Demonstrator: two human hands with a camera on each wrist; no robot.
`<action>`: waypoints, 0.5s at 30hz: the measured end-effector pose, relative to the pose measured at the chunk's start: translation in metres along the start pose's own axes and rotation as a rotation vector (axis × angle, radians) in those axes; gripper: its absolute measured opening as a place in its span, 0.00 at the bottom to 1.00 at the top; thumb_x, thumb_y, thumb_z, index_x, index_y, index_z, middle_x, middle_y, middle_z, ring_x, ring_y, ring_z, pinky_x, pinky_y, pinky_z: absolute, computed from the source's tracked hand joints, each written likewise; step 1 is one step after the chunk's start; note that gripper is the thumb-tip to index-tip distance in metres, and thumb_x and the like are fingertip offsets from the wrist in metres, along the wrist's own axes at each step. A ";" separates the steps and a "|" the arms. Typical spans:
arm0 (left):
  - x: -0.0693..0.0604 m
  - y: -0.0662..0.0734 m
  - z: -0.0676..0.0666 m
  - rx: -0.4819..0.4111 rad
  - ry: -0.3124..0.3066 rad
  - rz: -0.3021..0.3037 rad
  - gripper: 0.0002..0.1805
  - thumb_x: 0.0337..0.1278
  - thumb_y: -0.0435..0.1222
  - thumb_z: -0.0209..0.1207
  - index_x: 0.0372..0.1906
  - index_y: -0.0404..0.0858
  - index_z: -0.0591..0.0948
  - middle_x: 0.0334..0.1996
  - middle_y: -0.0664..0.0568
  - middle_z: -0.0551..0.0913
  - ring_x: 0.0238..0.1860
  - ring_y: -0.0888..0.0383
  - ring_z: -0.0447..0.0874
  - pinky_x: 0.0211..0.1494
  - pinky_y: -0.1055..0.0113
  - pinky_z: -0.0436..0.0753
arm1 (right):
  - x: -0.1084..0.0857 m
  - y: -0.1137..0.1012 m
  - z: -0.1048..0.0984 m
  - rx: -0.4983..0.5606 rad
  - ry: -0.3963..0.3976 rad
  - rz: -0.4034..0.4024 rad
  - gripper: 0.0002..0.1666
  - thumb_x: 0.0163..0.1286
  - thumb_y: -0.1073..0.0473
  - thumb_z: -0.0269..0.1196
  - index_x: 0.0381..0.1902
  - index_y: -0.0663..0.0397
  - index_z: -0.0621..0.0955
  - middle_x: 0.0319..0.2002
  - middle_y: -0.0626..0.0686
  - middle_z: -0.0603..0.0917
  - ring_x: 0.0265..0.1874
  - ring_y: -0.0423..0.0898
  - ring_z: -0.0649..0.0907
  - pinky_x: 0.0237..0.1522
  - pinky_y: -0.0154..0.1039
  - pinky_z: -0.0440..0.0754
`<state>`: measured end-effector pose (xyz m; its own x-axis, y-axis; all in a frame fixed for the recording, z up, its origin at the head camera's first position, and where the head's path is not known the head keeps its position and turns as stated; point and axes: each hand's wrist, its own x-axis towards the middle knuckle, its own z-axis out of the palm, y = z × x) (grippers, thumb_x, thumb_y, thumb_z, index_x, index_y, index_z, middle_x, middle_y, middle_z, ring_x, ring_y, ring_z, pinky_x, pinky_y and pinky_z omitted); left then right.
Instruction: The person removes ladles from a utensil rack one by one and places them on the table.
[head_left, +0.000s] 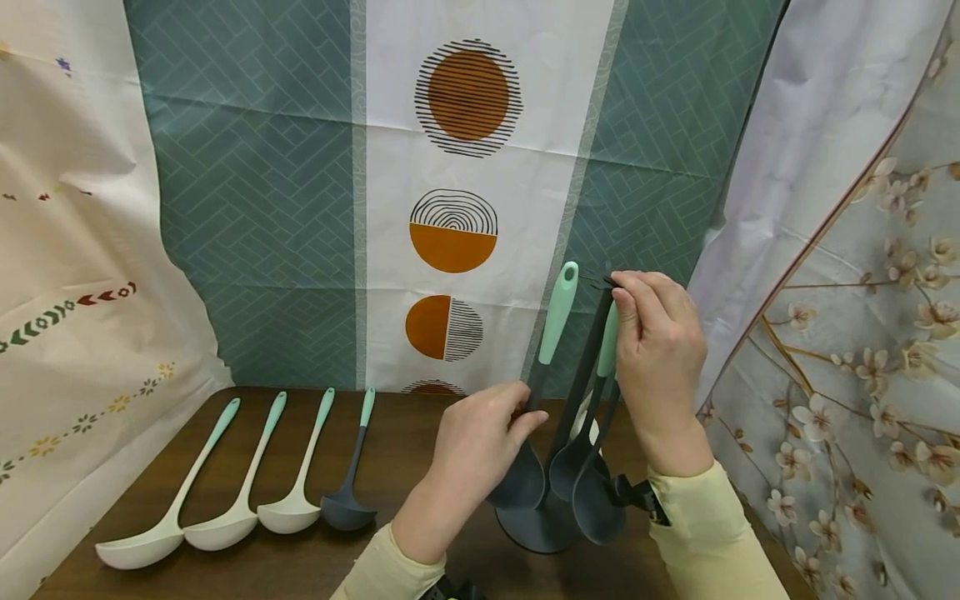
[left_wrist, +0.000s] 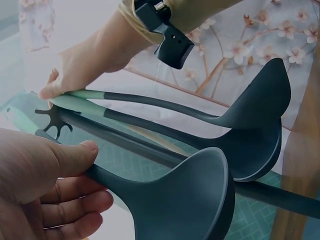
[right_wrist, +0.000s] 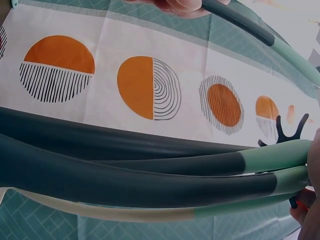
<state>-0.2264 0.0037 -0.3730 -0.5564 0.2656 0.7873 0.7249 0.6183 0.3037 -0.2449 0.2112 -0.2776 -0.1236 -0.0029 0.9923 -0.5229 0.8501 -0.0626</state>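
My left hand (head_left: 480,437) grips a dark grey ladle (left_wrist: 185,195) by its shaft; the mint handle (head_left: 558,317) points up, its bowl hangs down. My right hand (head_left: 663,358) pinches the hooked top (right_wrist: 290,131) of a dark utensil stand, close beside the mint handle ends; its exact contact is partly hidden. The stand's pole (head_left: 581,367) rises from a round base (head_left: 536,533). Two dark ladles, one nearer (head_left: 600,512) and one behind it (head_left: 570,467), hang on it. A cream-shafted utensil (right_wrist: 135,214) hangs behind them, mostly hidden.
Left on the brown table (head_left: 247,575) lie three cream ladles (head_left: 146,546) and a dark ladle (head_left: 348,508) in a row, mint handles away from me. A patterned cloth (head_left: 255,208) hangs behind the table; a floral curtain (head_left: 862,400) borders the right side.
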 end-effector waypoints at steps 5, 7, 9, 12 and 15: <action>0.000 -0.002 -0.001 0.002 -0.013 -0.014 0.21 0.61 0.45 0.80 0.28 0.48 0.76 0.20 0.63 0.63 0.20 0.66 0.65 0.24 0.70 0.64 | 0.000 0.002 0.001 0.002 -0.007 -0.001 0.14 0.82 0.59 0.66 0.58 0.58 0.91 0.51 0.59 0.89 0.54 0.61 0.86 0.63 0.55 0.79; 0.000 -0.003 -0.001 0.004 -0.024 -0.024 0.20 0.62 0.45 0.80 0.29 0.49 0.76 0.20 0.64 0.64 0.21 0.66 0.65 0.24 0.70 0.65 | 0.000 0.002 0.001 0.002 -0.011 0.001 0.14 0.83 0.59 0.66 0.58 0.58 0.91 0.52 0.59 0.89 0.54 0.61 0.86 0.63 0.55 0.79; -0.001 -0.004 -0.002 0.007 -0.035 -0.036 0.20 0.63 0.45 0.79 0.29 0.49 0.76 0.20 0.64 0.64 0.20 0.66 0.65 0.24 0.69 0.65 | -0.001 0.002 0.002 0.005 -0.011 0.004 0.14 0.83 0.58 0.66 0.58 0.58 0.91 0.52 0.59 0.89 0.55 0.61 0.86 0.64 0.54 0.78; -0.003 -0.007 -0.004 0.017 -0.041 -0.049 0.22 0.62 0.45 0.80 0.27 0.49 0.74 0.20 0.64 0.63 0.20 0.65 0.64 0.24 0.69 0.63 | -0.001 0.003 0.002 0.005 -0.008 0.006 0.15 0.84 0.57 0.65 0.58 0.57 0.91 0.52 0.59 0.89 0.56 0.61 0.85 0.64 0.54 0.78; -0.005 -0.012 -0.007 0.033 -0.043 -0.064 0.24 0.61 0.45 0.80 0.26 0.48 0.72 0.20 0.63 0.62 0.19 0.65 0.62 0.24 0.69 0.61 | -0.001 0.004 0.003 0.007 -0.008 0.004 0.17 0.85 0.54 0.64 0.58 0.57 0.91 0.51 0.60 0.89 0.57 0.61 0.85 0.65 0.54 0.78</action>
<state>-0.2290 -0.0100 -0.3770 -0.6187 0.2556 0.7429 0.6737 0.6590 0.3344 -0.2487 0.2129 -0.2790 -0.1325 -0.0035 0.9912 -0.5279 0.8466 -0.0676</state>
